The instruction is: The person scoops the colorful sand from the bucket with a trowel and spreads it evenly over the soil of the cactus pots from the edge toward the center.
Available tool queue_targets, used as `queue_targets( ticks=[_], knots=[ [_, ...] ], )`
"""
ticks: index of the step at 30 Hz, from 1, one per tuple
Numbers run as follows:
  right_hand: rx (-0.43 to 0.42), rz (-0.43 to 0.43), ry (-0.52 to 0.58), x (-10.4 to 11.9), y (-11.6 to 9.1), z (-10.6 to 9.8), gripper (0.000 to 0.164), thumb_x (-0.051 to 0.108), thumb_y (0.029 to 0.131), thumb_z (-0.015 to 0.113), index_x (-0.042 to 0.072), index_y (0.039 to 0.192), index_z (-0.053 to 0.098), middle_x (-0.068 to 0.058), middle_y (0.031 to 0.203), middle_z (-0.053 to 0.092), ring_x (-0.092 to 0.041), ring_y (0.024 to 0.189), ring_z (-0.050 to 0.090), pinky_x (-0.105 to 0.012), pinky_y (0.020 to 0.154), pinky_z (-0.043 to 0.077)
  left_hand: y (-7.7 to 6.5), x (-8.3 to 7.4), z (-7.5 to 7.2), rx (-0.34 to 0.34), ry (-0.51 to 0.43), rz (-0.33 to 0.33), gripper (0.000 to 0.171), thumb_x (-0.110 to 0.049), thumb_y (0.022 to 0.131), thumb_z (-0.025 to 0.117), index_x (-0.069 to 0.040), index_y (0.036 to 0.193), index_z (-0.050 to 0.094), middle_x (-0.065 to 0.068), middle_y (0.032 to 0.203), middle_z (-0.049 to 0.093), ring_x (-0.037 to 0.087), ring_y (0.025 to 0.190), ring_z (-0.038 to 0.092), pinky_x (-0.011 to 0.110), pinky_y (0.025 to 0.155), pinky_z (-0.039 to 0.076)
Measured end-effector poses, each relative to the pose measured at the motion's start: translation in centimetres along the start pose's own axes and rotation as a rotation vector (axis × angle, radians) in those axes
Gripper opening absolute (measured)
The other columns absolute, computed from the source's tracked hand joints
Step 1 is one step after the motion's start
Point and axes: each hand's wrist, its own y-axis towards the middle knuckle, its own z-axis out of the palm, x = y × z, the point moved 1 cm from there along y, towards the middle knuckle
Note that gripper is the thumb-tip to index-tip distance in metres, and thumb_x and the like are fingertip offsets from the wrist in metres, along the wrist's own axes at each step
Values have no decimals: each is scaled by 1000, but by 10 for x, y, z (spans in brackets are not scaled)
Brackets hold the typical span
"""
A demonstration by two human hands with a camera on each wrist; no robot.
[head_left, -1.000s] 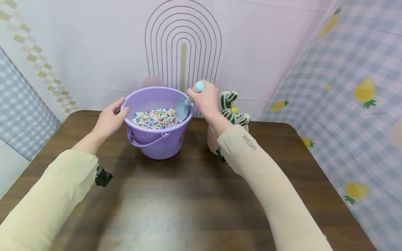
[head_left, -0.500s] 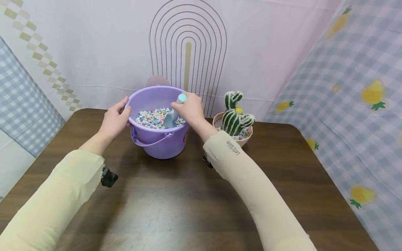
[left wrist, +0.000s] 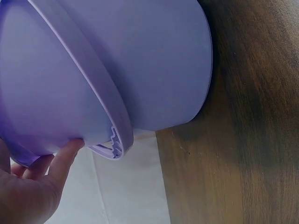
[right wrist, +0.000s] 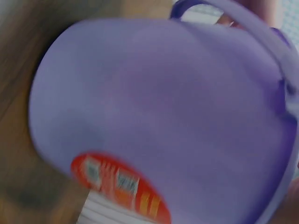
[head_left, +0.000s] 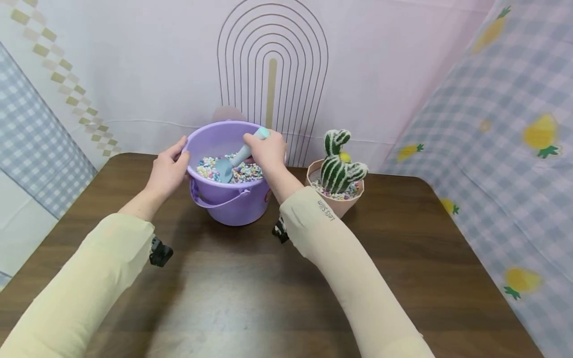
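Note:
A purple bucket [head_left: 237, 211] stands on the table, part-filled with small multicoloured pebbles [head_left: 250, 172]. My left hand [head_left: 167, 171] grips its left rim; in the left wrist view the fingers [left wrist: 63, 161] lie against the bucket's outer wall. Over the bucket's right side, my right hand [head_left: 268, 151] holds a light blue toy shovel [head_left: 241, 155] by its handle. The shovel slants down to the left, its blade among the pebbles. In the right wrist view the bucket's wall [right wrist: 140, 88] fills most of the frame, and the shovel is hidden.
Right of the bucket, close to my right forearm, stands a pale pink pot [head_left: 335, 205] with a knitted cactus [head_left: 336, 171] and pebbles. The bucket's handle [head_left: 219, 203] hangs down in front. A white patterned cloth [head_left: 170, 64] hangs behind the table [head_left: 268, 298].
My right hand has moved left over the bucket, and the shovel's blade has swung left and down into the pebbles. More of the cactus pot shows. The left hand stays on the rim.

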Motion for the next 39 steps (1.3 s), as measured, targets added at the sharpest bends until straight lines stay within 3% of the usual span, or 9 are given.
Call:
queue_targets(
  ticks=[6, 9, 15, 22, 29, 36, 39],
  knots=[
    [-59, 62, 202, -1, 4, 7, 8, 10, 81, 60, 4, 80, 55, -7, 71, 59, -29, 61, 70, -29, 54, 58, 0, 1, 1, 1, -8, -8, 52, -30, 98, 34, -17, 147, 25, 16, 146, 37, 33, 103, 62, 15, 67, 54],
    [-82, 70, 296, -3, 5, 9, 6, 7, 80, 59, 2, 82, 55, -6, 69, 56, -31, 63, 70, -29, 54, 58, 0, 1, 0, -1, -19, -3, 52, -30, 97, 33, -17, 147, 25, 16, 147, 36, 37, 109, 59, 14, 68, 54],
    [-100, 72, 439, -4, 6, 7, 5, 3, 80, 58, 1, 81, 55, -8, 74, 57, -34, 68, 70, -29, 53, 58, 0, 1, 0, 1, -48, 3, 52, -29, 97, 34, -17, 147, 26, 17, 144, 40, 36, 107, 61, 17, 72, 55],
    [-96, 109, 584, 0, 6, -2, 6, 5, 83, 59, 3, 83, 54, -9, 81, 57, -32, 72, 70, -29, 56, 58, 1, 3, -1, -13, -42, -1, 52, -30, 96, 35, -17, 146, 29, 19, 139, 47, 20, 90, 66, 16, 69, 55],
    [-139, 180, 709, 3, 10, -14, 6, 2, 81, 57, 6, 80, 52, -7, 79, 57, -19, 64, 65, -28, 56, 58, 1, 2, -1, -9, -49, -4, 52, -30, 97, 34, -16, 147, 28, 20, 139, 46, 32, 100, 64, 16, 68, 55],
    [-174, 220, 769, 2, 15, -25, 6, 4, 82, 59, 5, 86, 54, -9, 81, 59, -21, 68, 67, -29, 60, 59, 0, 1, -1, -9, -51, -9, 52, -29, 97, 34, -17, 147, 27, 20, 140, 45, 37, 105, 62, 24, 75, 56],
    [-188, 226, 792, 0, 16, -29, 9, 4, 83, 60, 5, 88, 53, -9, 83, 58, -23, 71, 67, -29, 61, 59, -1, 0, -1, -16, -39, -11, 52, -28, 96, 34, -16, 147, 28, 20, 139, 46, 34, 102, 63, 20, 72, 56]
  ],
)
